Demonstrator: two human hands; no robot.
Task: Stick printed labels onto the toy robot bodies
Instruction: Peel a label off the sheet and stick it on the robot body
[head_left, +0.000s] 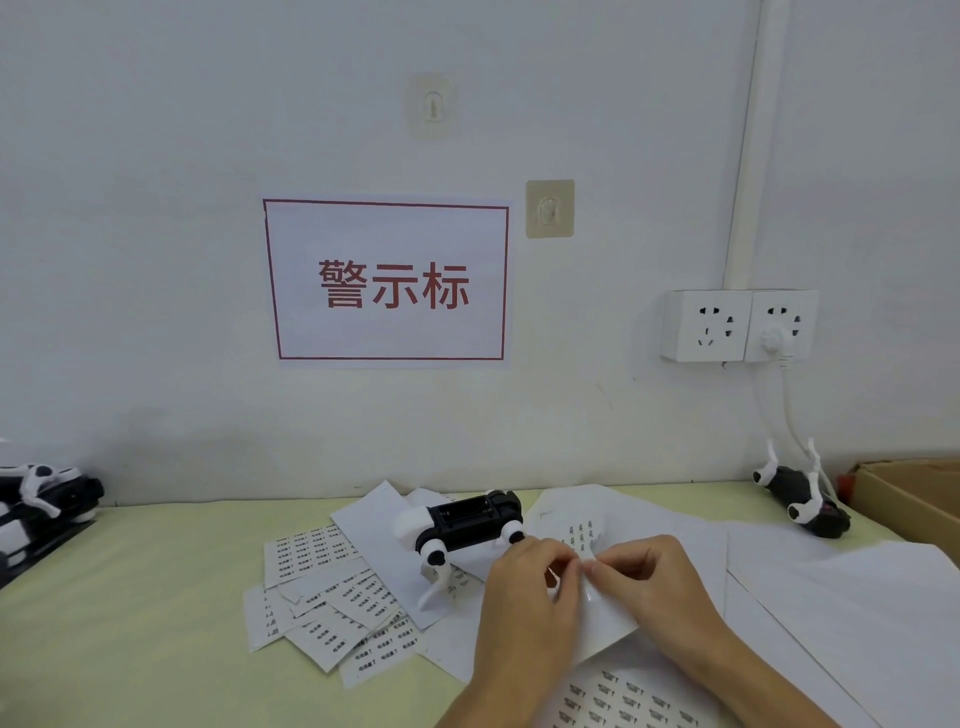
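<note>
Left hand (530, 597) and right hand (649, 577) meeting fingertip to fingertip, both pinching a curled label sheet (605, 618) at the tabletop's (156, 571) near-centre edge, toy robot body (462, 522) belly-up just behind them toward the back edge, loose label sheets (332, 603) scattered to its left, another toy robot (802, 493) at the back right corner

A pale green table (156, 597) carries scattered label sheets (332, 603) at centre, a toy robot body (462, 525) on them, another robot (802, 499) far right, a cardboard box (914, 499) beyond, and black-and-white toys (41, 499) far left.
</note>
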